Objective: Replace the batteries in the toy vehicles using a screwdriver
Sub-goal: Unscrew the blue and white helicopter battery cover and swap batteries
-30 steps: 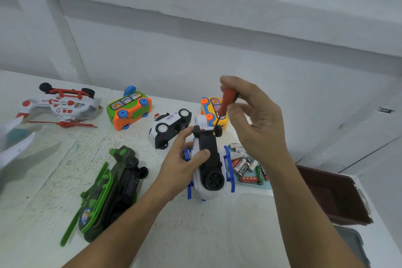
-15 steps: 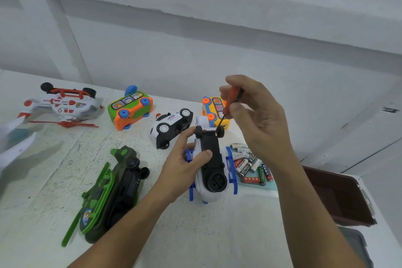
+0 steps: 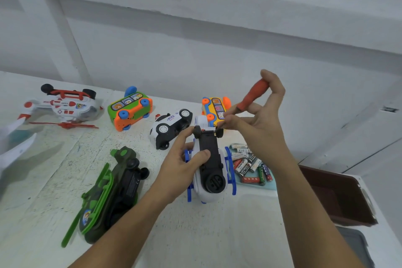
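We find the tabletop (image 3: pixel 206 235) carrying several toys. The white-and-blue toy helicopter (image 3: pixel 210 167) sits belly up near its middle, black underside facing us. The left hand (image 3: pixel 180 165) grips its body, thumb on the black panel. The right hand (image 3: pixel 261 124) holds the orange screwdriver (image 3: pixel 253 95) tilted clear of the toy, lower fingertips at the far wheels. Loose batteries (image 3: pixel 248 165) lie just beside it. We judge the cover screw is in hand, though we cannot tell whether it is pinched. The next move calls for lifting the cover.

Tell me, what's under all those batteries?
A pale blue tray lies under the batteries. Only its near edge shows; the rest is covered by the batteries, so I cannot see what is there.
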`<state>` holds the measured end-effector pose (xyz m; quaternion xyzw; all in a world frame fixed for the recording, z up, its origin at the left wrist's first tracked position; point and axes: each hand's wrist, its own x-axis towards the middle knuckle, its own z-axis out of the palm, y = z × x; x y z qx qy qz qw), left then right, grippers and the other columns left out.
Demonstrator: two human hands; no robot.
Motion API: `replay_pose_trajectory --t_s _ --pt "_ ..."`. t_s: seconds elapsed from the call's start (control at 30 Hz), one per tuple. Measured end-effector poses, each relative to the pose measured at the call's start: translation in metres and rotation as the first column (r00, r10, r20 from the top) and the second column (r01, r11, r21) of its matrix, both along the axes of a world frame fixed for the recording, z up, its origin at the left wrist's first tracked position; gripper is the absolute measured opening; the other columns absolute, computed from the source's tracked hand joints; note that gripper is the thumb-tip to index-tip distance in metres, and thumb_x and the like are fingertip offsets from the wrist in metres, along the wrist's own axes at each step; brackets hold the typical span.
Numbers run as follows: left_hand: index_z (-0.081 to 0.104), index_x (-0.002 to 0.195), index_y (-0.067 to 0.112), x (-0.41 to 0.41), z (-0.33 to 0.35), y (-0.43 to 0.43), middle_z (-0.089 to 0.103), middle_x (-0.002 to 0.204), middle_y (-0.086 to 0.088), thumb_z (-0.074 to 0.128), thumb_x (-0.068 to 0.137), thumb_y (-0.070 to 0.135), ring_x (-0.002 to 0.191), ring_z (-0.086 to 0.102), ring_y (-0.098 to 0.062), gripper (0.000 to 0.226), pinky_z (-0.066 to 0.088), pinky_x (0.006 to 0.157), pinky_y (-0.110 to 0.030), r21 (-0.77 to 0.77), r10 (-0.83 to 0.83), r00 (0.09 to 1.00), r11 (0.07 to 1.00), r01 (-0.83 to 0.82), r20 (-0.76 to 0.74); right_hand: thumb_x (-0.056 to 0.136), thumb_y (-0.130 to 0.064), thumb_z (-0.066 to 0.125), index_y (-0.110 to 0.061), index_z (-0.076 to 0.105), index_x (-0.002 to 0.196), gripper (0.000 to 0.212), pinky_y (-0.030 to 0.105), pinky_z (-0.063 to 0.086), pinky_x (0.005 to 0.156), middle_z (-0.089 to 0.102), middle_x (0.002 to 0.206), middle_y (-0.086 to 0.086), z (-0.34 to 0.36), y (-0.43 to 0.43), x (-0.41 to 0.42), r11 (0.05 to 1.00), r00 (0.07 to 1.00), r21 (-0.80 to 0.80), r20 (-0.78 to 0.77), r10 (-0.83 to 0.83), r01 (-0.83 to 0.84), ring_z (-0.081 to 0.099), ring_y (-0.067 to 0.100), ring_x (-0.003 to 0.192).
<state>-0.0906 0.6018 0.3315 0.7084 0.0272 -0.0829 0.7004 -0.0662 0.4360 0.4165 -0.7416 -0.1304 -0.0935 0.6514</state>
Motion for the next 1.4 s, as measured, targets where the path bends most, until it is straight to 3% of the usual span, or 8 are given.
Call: replay_pose_trajectory --t_s 0.3,0.47,0.57,0.77,0.93,1.07,1.2,1.4 --pt "0.043 0.119 0.062 -0.001 0.006 -0.002 0.06 0.123 0.001 0.066 0.089 0.031 0.102 0.067 -0.02 0.049 0.058 0.087 -0.046 0.029 0.018 1.0 0.999 -0.019 0.015 0.083 0.016 0.064 -0.038 0.021 0.129 0.083 0.049 0.059 0.08 0.065 0.082 0.011 -0.014 0.006 -0.004 0.992 0.995 0.084 0.037 -0.093 0.089 0.072 0.034 0.069" --pt "0.043 0.126 0.057 -0.002 0.007 0.0 0.06 0.121 -0.001 0.068 0.086 0.039 0.098 0.068 -0.02 0.05 0.059 0.085 -0.044 0.05 0.007 0.999 0.999 -0.008 0.038 0.082 0.018 0.063 -0.039 0.023 0.117 0.077 0.028 0.059 0.074 0.063 0.08 -0.005 -0.019 0.007 -0.011 0.997 0.982 -0.008 0.172 -0.074 0.077 0.073 0.024 0.067" --pt "0.041 0.125 0.056 -0.005 0.009 0.002 0.059 0.119 0.003 0.066 0.089 0.034 0.093 0.068 -0.013 0.049 0.058 0.077 -0.028 0.094 -0.007 0.998 0.996 0.001 0.065 0.084 0.018 0.059 -0.037 0.023 0.114 0.073 0.016 0.052 0.065 0.06 0.084 -0.009 -0.016 0.008 -0.013 0.993 0.972 -0.107 0.232 -0.025 0.051 0.072 0.018 0.067" --pt "0.038 0.128 0.054 -0.014 0.016 0.0 0.055 0.109 0.017 0.065 0.09 0.03 0.089 0.062 -0.004 0.052 0.047 0.057 -0.004 0.123 -0.031 0.997 0.992 0.022 0.07 0.084 0.017 0.054 -0.049 0.026 0.116 0.079 0.033 0.06 0.069 0.054 0.085 -0.009 0.005 0.002 -0.013 0.943 0.971 -0.333 0.216 0.106 -0.029 0.069 0.019 0.063" --pt "0.04 0.128 0.054 -0.023 0.019 -0.001 0.056 0.106 0.017 0.063 0.092 0.032 0.081 0.064 0.005 0.048 0.048 0.057 -0.007 0.137 -0.047 0.997 0.99 0.038 0.065 0.086 0.016 0.057 -0.047 0.017 0.124 0.083 0.039 0.062 0.064 0.05 0.091 0.015 0.025 0.001 -0.01 0.962 0.996 -0.261 -0.045 0.073 -0.082 0.071 0.023 0.058" --pt "0.037 0.108 0.066 -0.031 0.022 -0.004 0.054 0.102 0.029 0.054 0.093 0.045 0.08 0.057 0.019 0.031 0.044 0.061 -0.004 0.142 -0.048 0.998 0.989 0.04 0.051 0.088 0.015 0.057 -0.048 0.015 0.132 0.088 0.043 0.062 0.066 0.052 0.098 0.02 0.025 -0.007 -0.005 0.984 0.964 -0.163 -0.264 0.027 -0.073 0.072 0.037 0.064" --pt "0.039 0.119 0.056 -0.035 0.019 -0.004 0.051 0.084 0.055 0.042 0.098 0.043 0.084 0.046 0.034 0.025 0.037 0.072 -0.001 0.163 -0.054 0.995 0.986 0.04 0.08 0.088 0.014 0.058 -0.05 0.016 0.134 0.089 0.053 0.059 0.077 0.065 0.085 0.014 0.017 -0.015 -0.009 0.998 0.918 -0.004 -0.391 0.063 -0.07 0.071 0.044 0.073" --pt "0.046 0.11 0.064 -0.037 0.01 -0.002 0.064 0.099 0.024 0.053 0.098 0.035 0.084 0.065 0.007 0.033 0.053 0.077 -0.022 0.087 -0.033 0.999 0.996 0.03 0.03 0.086 0.013 0.06 -0.047 0.018 0.134 0.087 0.04 0.06 0.076 0.069 0.071 0.007 0.018 -0.026 -0.033 0.977 0.893 0.167 -0.409 0.19 -0.132 0.071 0.038 0.075"
